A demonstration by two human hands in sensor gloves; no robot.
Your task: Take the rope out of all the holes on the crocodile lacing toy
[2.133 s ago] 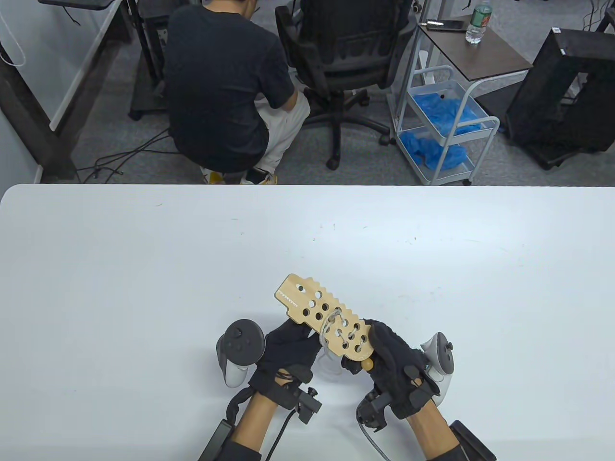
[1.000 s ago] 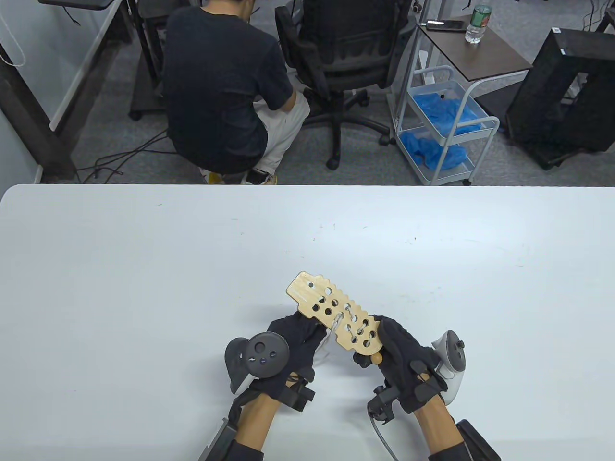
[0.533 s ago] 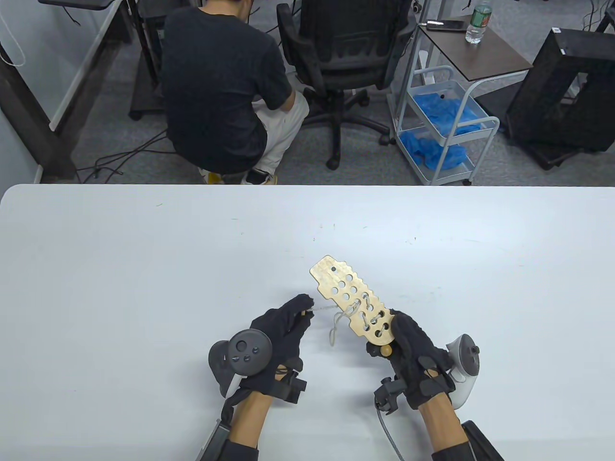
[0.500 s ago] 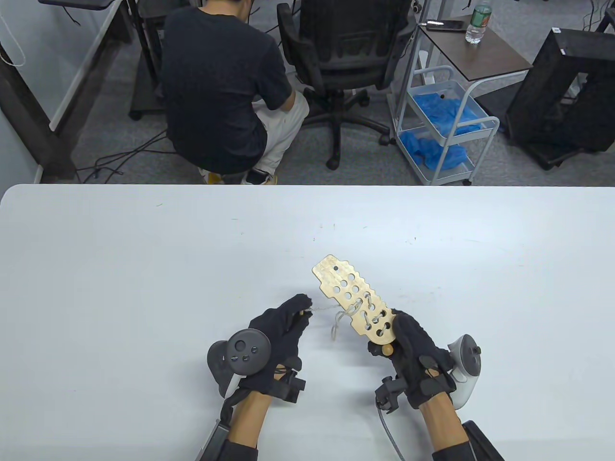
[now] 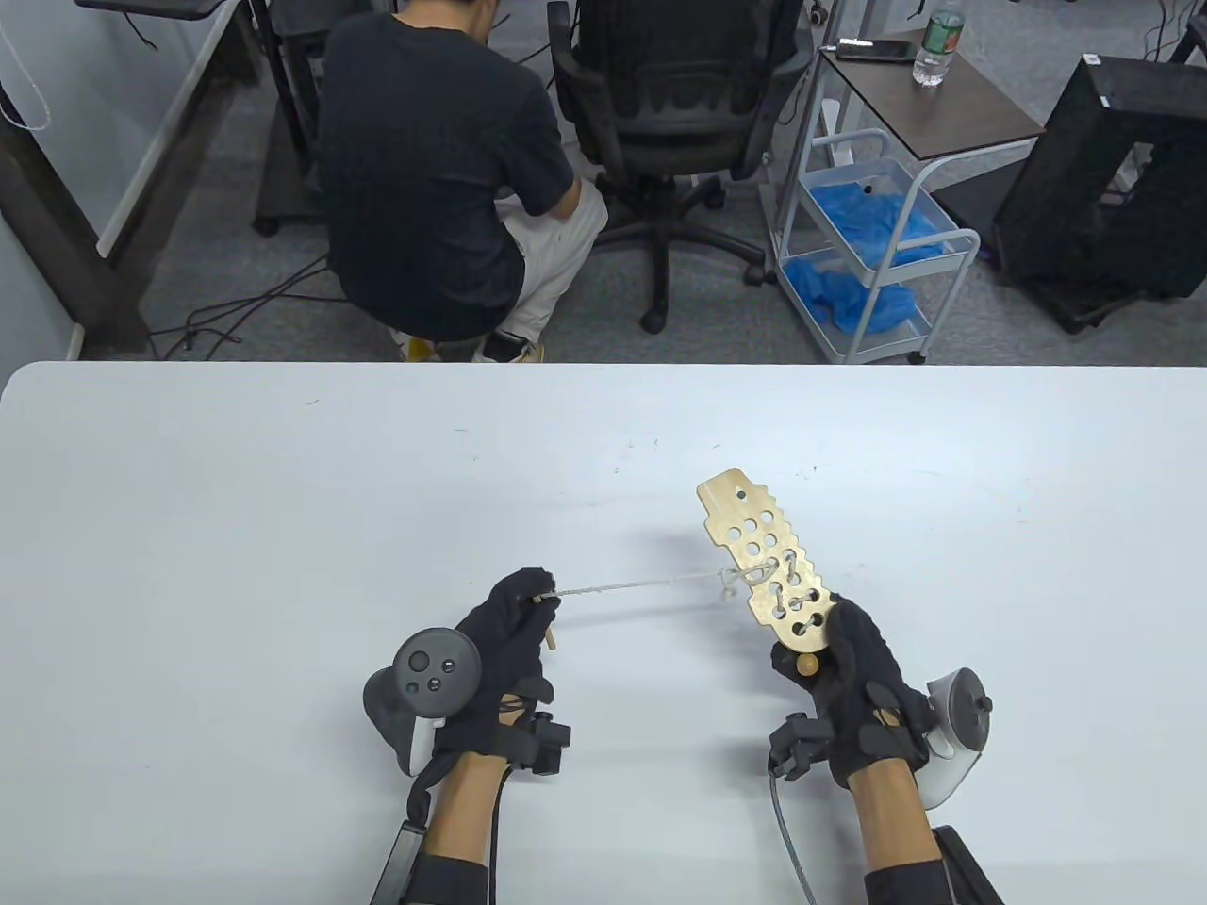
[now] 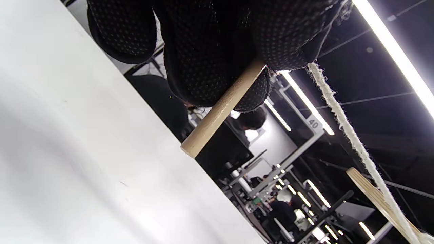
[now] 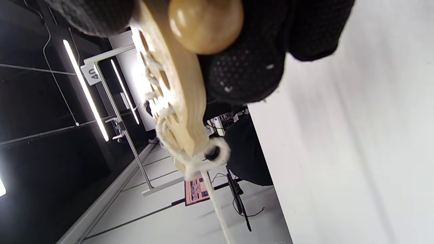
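Note:
The wooden crocodile lacing toy point(image 5: 762, 556) is lifted above the white table point(image 5: 283, 528), its head pointing away from me. My right hand point(image 5: 834, 660) grips its tail end, next to a round wooden bead point(image 5: 807, 664) point(image 7: 205, 21). White rope point(image 5: 641, 586) still runs through the holes nearest that hand and stretches taut leftward to my left hand point(image 5: 517, 613), which pinches the rope's wooden needle point(image 5: 548, 637) point(image 6: 222, 108). In the left wrist view the rope point(image 6: 352, 135) runs down to the toy's edge point(image 6: 373, 196). The right wrist view shows the toy point(image 7: 179, 101) edge-on with rope looped at it.
Beyond the table's far edge a person in a black shirt point(image 5: 424, 170) crouches beside an office chair point(image 5: 679, 104). A white cart with blue cloths point(image 5: 872, 255) and a small side table with a bottle point(image 5: 938, 47) stand to the right.
My hands have moved apart: the left went left with the needle, drawing the slack rope loop taut, while the right carried the toy to the right and turned its head further away.

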